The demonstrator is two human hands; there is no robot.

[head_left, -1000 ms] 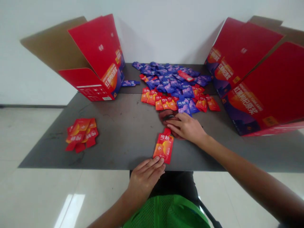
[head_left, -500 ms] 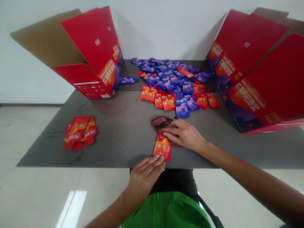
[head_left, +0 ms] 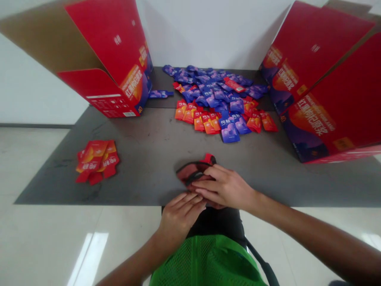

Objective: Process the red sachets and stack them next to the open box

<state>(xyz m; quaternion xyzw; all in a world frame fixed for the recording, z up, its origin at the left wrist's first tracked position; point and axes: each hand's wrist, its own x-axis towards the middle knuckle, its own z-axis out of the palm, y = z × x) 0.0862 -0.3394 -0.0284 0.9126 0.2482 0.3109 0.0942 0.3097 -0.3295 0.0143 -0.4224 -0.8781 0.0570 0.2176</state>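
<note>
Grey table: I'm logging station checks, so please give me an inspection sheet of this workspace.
Surface: grey table, with dark marks.
Job's things: dark-red cloth over a red sachet, only its red end showing.
Clutter: heap of blue and red sachets toward the back; overlapping red stack at left.
Hands: right hand on the cloth; left hand at the near edge, its exact contact hidden.
Cables: nothing seen.
Surroundings: left carton and right carton, white wall, pale floor.
</note>
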